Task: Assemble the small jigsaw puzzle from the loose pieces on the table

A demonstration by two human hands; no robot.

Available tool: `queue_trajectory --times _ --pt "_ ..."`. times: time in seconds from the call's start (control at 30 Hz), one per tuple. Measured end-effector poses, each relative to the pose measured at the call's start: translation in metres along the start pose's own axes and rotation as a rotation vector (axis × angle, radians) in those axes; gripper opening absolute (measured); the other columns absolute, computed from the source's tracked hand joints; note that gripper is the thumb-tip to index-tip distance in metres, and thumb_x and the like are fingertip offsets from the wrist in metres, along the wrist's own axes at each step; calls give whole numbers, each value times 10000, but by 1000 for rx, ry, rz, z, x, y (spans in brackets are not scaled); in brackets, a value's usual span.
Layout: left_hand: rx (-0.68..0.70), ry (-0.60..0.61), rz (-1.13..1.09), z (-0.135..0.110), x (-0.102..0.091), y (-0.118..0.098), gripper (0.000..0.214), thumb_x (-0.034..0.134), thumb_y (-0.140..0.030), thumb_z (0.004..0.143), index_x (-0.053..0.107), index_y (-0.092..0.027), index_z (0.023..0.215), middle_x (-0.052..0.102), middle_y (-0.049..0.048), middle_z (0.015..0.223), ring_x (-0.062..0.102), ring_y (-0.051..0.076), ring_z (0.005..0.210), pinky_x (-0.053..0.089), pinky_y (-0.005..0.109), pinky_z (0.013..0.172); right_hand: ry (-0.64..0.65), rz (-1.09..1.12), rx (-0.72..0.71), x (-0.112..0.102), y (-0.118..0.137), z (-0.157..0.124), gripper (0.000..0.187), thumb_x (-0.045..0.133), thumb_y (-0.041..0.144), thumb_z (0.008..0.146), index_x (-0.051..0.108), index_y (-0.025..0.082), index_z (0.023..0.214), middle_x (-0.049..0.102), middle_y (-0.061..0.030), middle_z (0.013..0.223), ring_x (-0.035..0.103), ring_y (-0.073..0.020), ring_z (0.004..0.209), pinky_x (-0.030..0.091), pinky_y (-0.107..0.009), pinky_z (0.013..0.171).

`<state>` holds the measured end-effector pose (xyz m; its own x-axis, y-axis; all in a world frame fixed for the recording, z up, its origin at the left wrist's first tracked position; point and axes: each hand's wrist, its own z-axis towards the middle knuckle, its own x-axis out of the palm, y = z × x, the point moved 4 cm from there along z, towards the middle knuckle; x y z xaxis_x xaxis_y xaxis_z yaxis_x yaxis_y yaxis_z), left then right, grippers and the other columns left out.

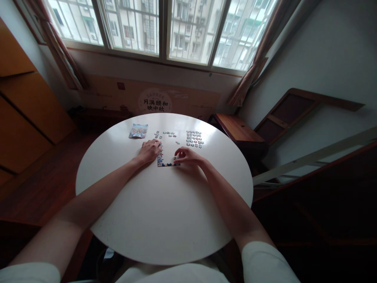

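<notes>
a bare left hand (150, 149) and bare right hand (186, 155) partly hid a multicoloured l-shaped jigsaw (160, 162)
left grip was indiscernible; right grip curled loosely, contents unclear

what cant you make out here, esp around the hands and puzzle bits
All in the head view:
- Whether the right hand pinches a piece: its own fingers hide the contact.
- How much joined puzzle border lies under the left hand, which covers it.
- Print on the packet: too small and blurred.
- Pictures on the pieces in rows: too small.
</notes>
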<state>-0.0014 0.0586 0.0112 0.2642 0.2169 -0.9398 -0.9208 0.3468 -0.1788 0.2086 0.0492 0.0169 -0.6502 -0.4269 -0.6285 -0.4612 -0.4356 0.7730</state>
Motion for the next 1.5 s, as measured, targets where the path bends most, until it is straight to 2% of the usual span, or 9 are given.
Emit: queue_trajectory --times 0.17,0.27,0.37,0.43,0.57,0.7,0.9,1.5 --pt "5 3 2 0 0 0 392 352 -322 945 581 -196 1238 573 111 1281 530 279 1121 377 429 944 22 -100 -19 2 7 -1 416 841 441 592 684 173 869 507 -11 850 508 -124 741 440 -261 686" --pt "15 -2 1 0 0 0 401 340 -312 949 582 -178 1238 570 115 1282 530 278 1119 377 432 941 -31 -136 -41 3 12 -2 388 811 452 646 679 177 885 519 -24 889 519 -132 765 446 -275 708" --pt "20 -11 -2 -1 0 0 396 337 -302 949 591 -188 1232 572 112 1278 532 274 1111 376 432 940 -163 -270 -167 7 27 -3 308 754 438 735 693 186 902 548 -42 915 514 -151 811 422 -314 777" --pt "26 -17 -5 -1 0 0 390 339 -288 948 595 -202 1229 573 108 1276 533 275 1105 378 433 935 -192 -388 -268 14 40 -3 249 713 419 792 720 204 916 567 -52 914 503 -173 859 385 -353 837" --pt "38 -20 -8 -1 1 2 392 341 -233 937 592 -230 1239 571 98 1282 536 276 1097 382 436 920 -97 -415 -419 34 59 -2 185 695 400 820 766 246 893 584 -55 893 490 -176 857 359 -357 847" --pt "36 -22 -1 0 2 3 396 347 -216 927 593 -232 1237 571 101 1288 536 281 1090 379 447 918 -37 -399 -488 46 64 -1 161 714 371 807 772 286 931 583 -54 908 474 -172 840 369 -332 805" --pt "28 -20 10 -1 0 1 391 355 -201 919 600 -214 1223 578 103 1281 540 279 1084 386 442 915 -43 -395 -497 51 59 -2 122 712 307 816 778 286 916 591 -51 899 466 -163 826 375 -316 789" --pt "21 -15 -2 -1 0 1 389 368 -228 918 608 -222 1223 577 101 1282 537 275 1096 388 438 926 -35 -369 -445 52 56 0 118 722 310 803 781 287 903 581 -58 908 458 -180 855 401 -337 831"
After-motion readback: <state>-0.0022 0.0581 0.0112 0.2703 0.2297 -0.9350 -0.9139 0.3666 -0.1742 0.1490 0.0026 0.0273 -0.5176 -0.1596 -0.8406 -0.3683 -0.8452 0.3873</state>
